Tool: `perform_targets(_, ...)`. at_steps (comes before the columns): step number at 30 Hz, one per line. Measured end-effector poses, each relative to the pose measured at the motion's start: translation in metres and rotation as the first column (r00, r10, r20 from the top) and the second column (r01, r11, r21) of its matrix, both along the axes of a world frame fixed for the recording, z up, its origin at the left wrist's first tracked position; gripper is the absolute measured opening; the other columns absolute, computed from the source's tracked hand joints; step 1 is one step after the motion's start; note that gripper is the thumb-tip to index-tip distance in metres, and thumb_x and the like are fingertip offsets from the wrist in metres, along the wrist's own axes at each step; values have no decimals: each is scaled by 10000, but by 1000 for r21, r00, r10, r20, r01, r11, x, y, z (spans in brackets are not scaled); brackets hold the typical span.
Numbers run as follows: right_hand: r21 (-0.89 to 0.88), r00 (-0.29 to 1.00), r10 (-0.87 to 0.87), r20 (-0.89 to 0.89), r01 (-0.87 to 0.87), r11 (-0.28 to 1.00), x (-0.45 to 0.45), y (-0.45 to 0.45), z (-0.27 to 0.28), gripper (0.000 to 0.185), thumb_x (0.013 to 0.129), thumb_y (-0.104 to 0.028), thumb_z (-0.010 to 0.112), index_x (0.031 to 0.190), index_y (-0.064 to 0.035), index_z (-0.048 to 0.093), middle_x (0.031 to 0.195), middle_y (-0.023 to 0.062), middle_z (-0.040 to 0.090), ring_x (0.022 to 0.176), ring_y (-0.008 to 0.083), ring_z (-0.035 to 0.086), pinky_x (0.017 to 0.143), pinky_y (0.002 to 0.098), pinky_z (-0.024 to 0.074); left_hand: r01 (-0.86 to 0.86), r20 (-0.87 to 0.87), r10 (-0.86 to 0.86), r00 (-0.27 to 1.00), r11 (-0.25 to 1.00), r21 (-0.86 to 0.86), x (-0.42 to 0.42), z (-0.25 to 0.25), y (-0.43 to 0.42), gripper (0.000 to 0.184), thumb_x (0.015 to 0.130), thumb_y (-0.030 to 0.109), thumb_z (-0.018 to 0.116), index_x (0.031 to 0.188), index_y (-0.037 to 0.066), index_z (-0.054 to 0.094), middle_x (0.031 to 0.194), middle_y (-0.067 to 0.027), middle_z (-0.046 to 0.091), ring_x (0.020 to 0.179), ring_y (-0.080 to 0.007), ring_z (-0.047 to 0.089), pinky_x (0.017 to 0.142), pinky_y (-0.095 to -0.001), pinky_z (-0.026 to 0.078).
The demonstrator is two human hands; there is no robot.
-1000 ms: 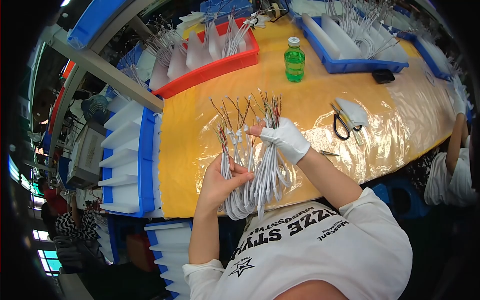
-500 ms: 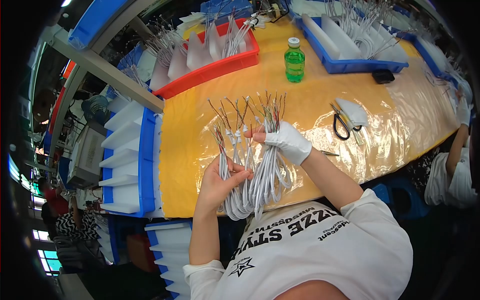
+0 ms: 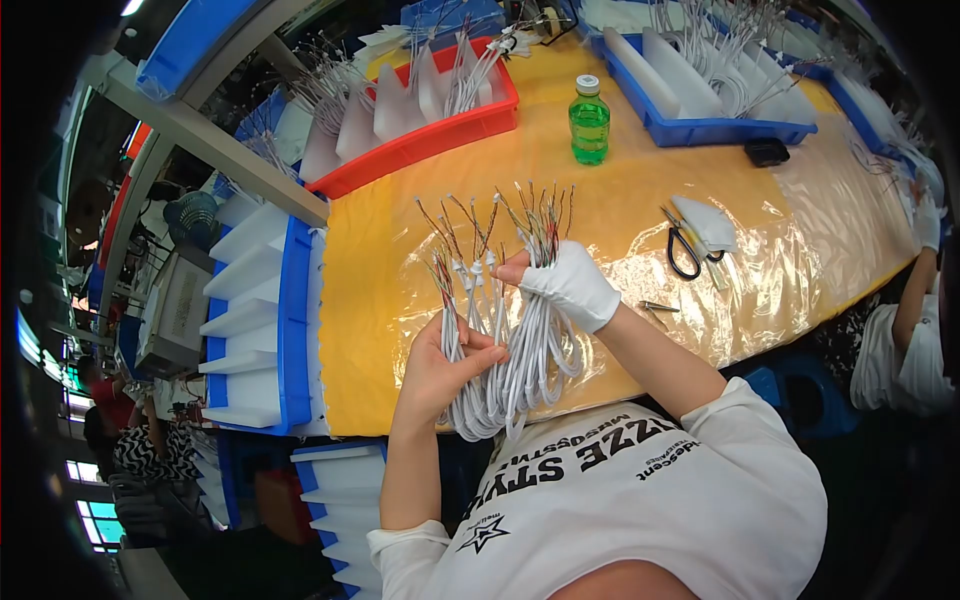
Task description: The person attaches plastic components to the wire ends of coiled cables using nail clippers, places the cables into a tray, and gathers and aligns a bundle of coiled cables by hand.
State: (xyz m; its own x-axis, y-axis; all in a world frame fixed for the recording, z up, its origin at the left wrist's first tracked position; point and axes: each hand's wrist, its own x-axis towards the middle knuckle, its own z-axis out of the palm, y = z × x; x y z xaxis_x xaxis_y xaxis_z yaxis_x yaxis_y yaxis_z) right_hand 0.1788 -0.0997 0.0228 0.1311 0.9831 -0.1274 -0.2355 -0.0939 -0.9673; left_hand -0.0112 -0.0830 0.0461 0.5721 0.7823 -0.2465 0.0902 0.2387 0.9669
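Observation:
Several white cables [image 3: 525, 370] hang looped between my hands, their thin coloured wire ends fanned out at the top. Bare-skinned, my left hand [image 3: 450, 365] wraps round the left part of the bundle, thumb lying across the cables. My right hand [image 3: 565, 285], in a white fingerless glove, closes round the right part just under the wire ends. Its thumb and fingertip reach toward the white connectors [image 3: 475, 270] in the middle. Fingers of the right hand are partly hidden behind the cables.
Scissors [image 3: 684, 250] and tweezers [image 3: 660, 307] lie on the yellow table [image 3: 370, 300] at right. Beyond stand a green bottle [image 3: 589, 125], a red bin [image 3: 420, 140] and a blue bin [image 3: 720, 133] of cables. A divided blue tray [image 3: 293, 330] is left. A co-worker's gloved hand [image 3: 927, 220] is far right.
My right hand has shifted very slightly left, its thumb now nearer the middle connectors. Both hands keep their hold on the cables.

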Motion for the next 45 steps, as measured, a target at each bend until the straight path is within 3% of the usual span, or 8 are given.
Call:
perform_targets(1, 8, 997, -19, 78, 18, 1000, 0, 0, 1, 270, 663, -240, 714, 749, 1, 628, 666, 35, 597, 591, 85, 516, 553, 234, 412, 4, 4, -4, 1000, 1000, 1, 0, -1, 0, 320, 690, -65, 638, 762, 76, 360, 747, -121, 597, 729, -171, 617, 620, -232, 488)
perform_targets(5, 58, 993, -84, 85, 79, 995, -4, 0, -2, 262, 664, -236, 710, 739, 2, 631, 644, 36, 592, 564, 81, 507, 530, 230, 406, -3, -22, 3, 1000, 1000, 18, 1, 0, 0, 326, 682, -64, 645, 756, 79, 362, 739, -116, 598, 711, -159, 613, 618, -228, 486)
perform_targets(28, 2, 954, -119, -276, 124, 992, -10, 3, -5, 176, 685, -195, 693, 681, -45, 600, 534, -50, 445, 486, 43, 371, 445, 206, 268, 19, -4, -19, 1000, 1000, 1, 0, -2, -1, 305, 701, -58, 630, 768, 68, 360, 746, -125, 593, 725, -167, 612, 636, -239, 490)
perform_targets(41, -18, 958, -98, -269, 96, 995, -9, 5, -3, 184, 685, -203, 700, 714, -45, 610, 558, -47, 468, 505, 42, 389, 459, 201, 289, 3, 14, -4, 1000, 1000, 8, -1, -3, -1, 292, 711, -52, 624, 766, 70, 364, 741, -119, 589, 728, -174, 614, 622, -228, 478)
perform_targets(44, -39, 977, -28, -209, 20, 999, -5, 6, -6, 216, 684, -219, 705, 743, -34, 611, 597, -31, 513, 525, 61, 428, 476, 216, 331, -92, 59, 91, 994, 996, 22, -4, -5, -1, 289, 701, -52, 633, 765, 73, 381, 729, -97, 585, 713, -167, 616, 547, -197, 446)
perform_targets(45, 32, 996, 3, -85, 0, 999, -6, 5, -10, 247, 699, -264, 688, 719, -31, 611, 587, -13, 524, 519, 77, 447, 480, 229, 348, -99, 62, 97, 993, 995, 25, -5, -5, 0, 289, 701, -52, 633, 765, 73, 381, 729, -97, 585, 713, -167, 616, 547, -197, 446)
